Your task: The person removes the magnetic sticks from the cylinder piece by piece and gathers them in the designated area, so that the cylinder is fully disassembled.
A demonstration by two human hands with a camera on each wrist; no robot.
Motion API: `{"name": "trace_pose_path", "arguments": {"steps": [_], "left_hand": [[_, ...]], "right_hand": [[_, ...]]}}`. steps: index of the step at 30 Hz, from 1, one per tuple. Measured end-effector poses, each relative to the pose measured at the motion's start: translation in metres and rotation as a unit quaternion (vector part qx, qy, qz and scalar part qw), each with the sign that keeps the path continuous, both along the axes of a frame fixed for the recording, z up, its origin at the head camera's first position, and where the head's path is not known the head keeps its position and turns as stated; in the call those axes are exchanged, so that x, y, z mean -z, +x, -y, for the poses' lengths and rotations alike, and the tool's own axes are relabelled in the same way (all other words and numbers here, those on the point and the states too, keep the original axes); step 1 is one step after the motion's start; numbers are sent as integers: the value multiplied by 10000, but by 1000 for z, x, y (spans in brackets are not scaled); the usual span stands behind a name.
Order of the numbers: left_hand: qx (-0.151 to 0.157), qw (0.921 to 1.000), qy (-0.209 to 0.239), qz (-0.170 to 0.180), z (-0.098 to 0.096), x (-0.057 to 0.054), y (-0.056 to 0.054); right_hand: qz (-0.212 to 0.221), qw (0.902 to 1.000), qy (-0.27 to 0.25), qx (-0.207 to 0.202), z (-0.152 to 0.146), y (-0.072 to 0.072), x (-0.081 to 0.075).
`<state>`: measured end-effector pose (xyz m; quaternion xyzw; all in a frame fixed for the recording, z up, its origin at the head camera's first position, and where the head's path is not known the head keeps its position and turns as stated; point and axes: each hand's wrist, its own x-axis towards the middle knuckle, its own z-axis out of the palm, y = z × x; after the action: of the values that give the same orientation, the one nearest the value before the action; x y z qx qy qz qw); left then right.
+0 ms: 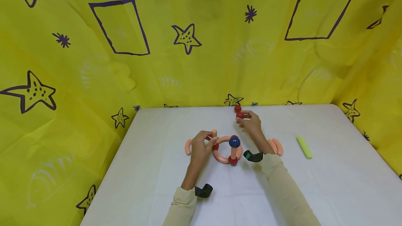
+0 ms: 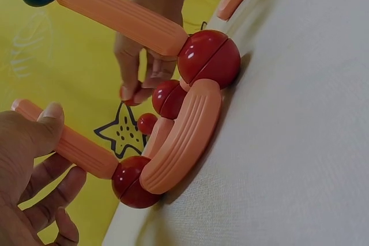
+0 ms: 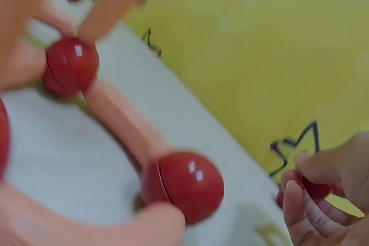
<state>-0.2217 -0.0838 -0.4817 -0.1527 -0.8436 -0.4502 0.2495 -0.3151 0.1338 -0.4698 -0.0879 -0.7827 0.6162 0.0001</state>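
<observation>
A ring of curved peach bars (image 1: 222, 159) joined by red balls lies flat on the white table. On its near red ball (image 1: 233, 160) stands a straight peach bar (image 2: 121, 16) topped by a blue ball (image 1: 234, 142). The left hand (image 1: 200, 145) pinches a second upright bar (image 2: 89, 151) between thumb and fingers; that bar rises from the ring's left red ball (image 2: 137, 181). Farther back, the right hand (image 1: 252, 124) pinches a loose red ball (image 1: 240, 115), partly hidden by its fingers. Just beyond that ball is another red ball (image 1: 237, 108).
A curved peach piece (image 1: 188, 147) lies left of the left hand. Two more curved pieces (image 1: 275, 147) lie beside the right forearm, partly covered by it. Farther right is a yellow-green stick (image 1: 304, 147). A yellow patterned curtain (image 1: 207, 72) hangs behind the table's back edge.
</observation>
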Motion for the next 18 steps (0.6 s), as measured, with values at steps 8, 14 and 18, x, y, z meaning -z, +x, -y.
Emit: {"name": "trace_pose_path", "arguments": {"steps": [8,14,18], "left_hand": [[-57,10000,42,53,1,1,1],[-30,9998,0,196,0,0,1],[-16,9998,46,214,-1,0,1]], "right_hand": [[50,9977,444,514,-12,-23,23],[109,9961,581,649,-17,-38,28],[114,9967,485,638,-18,-45,26]]}}
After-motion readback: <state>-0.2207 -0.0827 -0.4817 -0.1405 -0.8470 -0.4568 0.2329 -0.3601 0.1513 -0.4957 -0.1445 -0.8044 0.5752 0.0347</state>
